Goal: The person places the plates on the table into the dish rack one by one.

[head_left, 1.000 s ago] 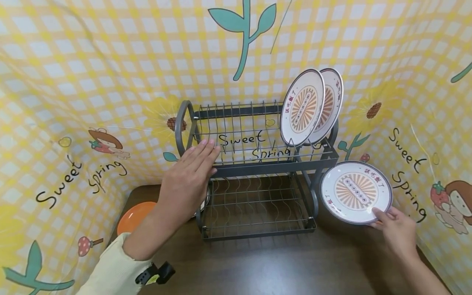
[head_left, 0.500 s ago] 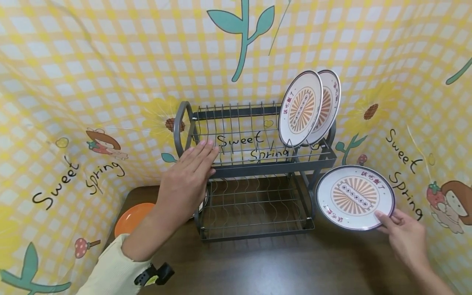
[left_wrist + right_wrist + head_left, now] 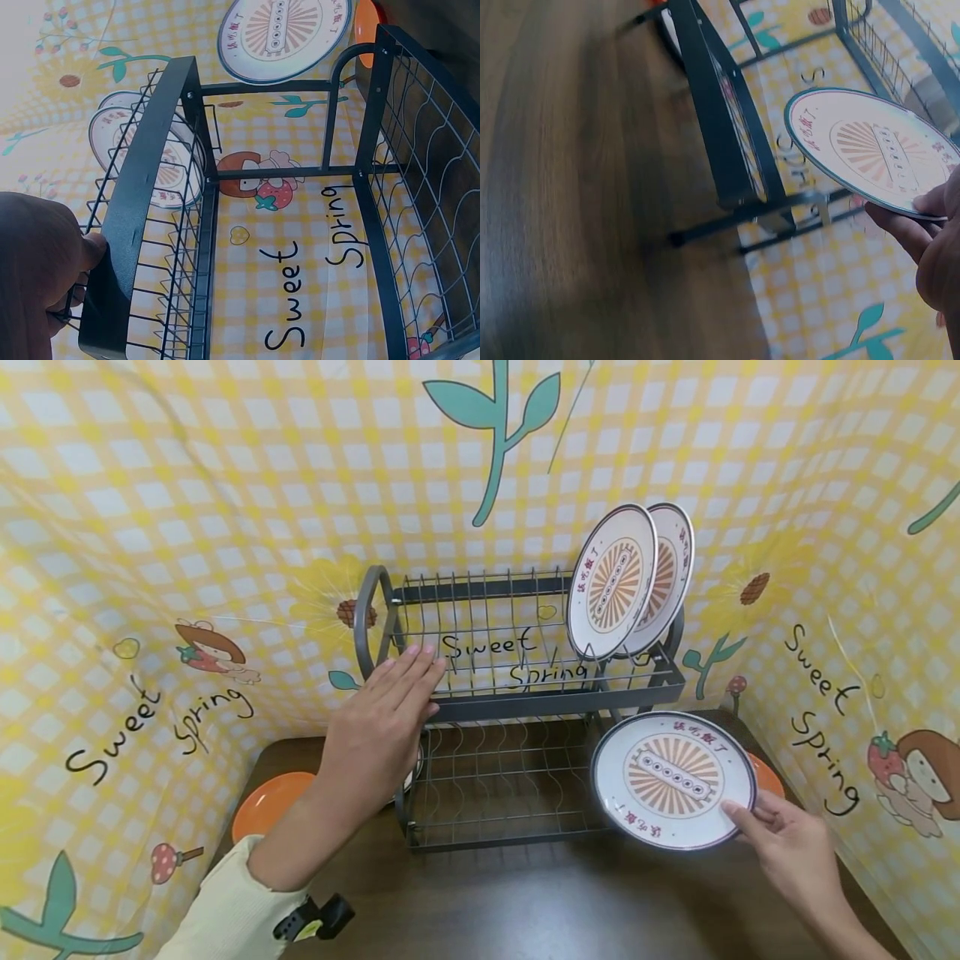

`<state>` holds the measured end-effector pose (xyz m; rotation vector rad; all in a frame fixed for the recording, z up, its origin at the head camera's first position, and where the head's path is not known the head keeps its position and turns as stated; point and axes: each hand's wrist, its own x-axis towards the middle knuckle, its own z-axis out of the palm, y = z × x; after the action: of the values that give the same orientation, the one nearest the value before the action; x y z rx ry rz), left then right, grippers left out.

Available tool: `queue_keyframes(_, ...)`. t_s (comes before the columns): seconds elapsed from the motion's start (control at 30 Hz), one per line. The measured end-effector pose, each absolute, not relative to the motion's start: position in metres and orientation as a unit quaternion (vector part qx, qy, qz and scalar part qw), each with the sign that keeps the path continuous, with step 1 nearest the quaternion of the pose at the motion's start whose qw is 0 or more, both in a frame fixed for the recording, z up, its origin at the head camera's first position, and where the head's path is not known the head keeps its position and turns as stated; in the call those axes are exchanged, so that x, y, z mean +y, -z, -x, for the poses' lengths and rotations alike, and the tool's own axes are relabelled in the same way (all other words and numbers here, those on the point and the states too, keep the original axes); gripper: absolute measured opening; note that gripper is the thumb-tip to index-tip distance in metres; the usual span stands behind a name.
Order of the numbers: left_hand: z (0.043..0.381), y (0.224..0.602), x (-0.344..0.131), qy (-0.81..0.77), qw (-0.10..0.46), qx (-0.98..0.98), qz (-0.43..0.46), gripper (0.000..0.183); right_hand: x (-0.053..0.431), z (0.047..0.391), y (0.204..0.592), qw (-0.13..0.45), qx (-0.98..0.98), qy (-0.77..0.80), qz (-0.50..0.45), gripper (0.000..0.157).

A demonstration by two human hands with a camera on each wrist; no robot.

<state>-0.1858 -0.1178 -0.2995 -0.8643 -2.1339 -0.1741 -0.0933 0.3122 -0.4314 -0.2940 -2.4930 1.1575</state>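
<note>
A white plate [image 3: 675, 781] with an orange sunburst print is held at its right rim by my right hand [image 3: 798, 856], thumb on top and fingers beneath. The plate is tilted in front of the right end of a dark two-tier dish rack [image 3: 558, 700]. My left hand [image 3: 378, 727] grips the front bar of the rack's upper tier near its left end; in the left wrist view the thumb lies against the bar [image 3: 131, 225]. Two matching plates, a front one [image 3: 611, 581] and one behind it [image 3: 678, 560], stand upright at the upper tier's right end.
The lower tier [image 3: 525, 839] of wavy wire has a dark frame. An orange plate [image 3: 270, 802] lies left of the rack, and another orange dish [image 3: 768, 777] shows partly behind the held plate. Checked cloth [image 3: 300, 485] encloses the brown table [image 3: 480, 902].
My right hand has carried the plate left and slightly toward me, so it now overlaps the rack's lower right corner. The orange dish on the right has come into view. My left hand stays put.
</note>
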Motion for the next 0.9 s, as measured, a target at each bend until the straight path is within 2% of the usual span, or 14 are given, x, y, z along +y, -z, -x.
queue_keyframes(0.2, 0.186, 0.299, -0.117, 0.068, 0.405, -0.845, 0.343, 0.047, 0.287, 0.083, 0.422, 0.276, -0.885, -0.375, 0.013, 0.014)
queue_keyframes(0.33, 0.186, 0.3, -0.118, 0.066, 0.408, -0.844, 0.342, 0.048, 0.27, 0.08, 0.415, 0.312, -0.853, -0.412, -0.077, 0.018)
queue_keyframes(0.53, 0.187, 0.302, -0.118, 0.068, 0.41, -0.843, 0.341, 0.046, 0.247, 0.077, 0.398, 0.343, -0.82, -0.428, -0.161, 0.025)
queue_keyframes(0.7, 0.188, 0.303, -0.118, 0.067, 0.412, -0.843, 0.34, 0.044, 0.226, 0.076, 0.375, 0.428, -0.751, -0.445, -0.233, 0.016)
queue_keyframes(0.9, 0.188, 0.303, -0.118, 0.068, 0.412, -0.843, 0.34, 0.042, 0.198, 0.079, 0.334, 0.538, -0.624, -0.515, -0.236, 0.014)
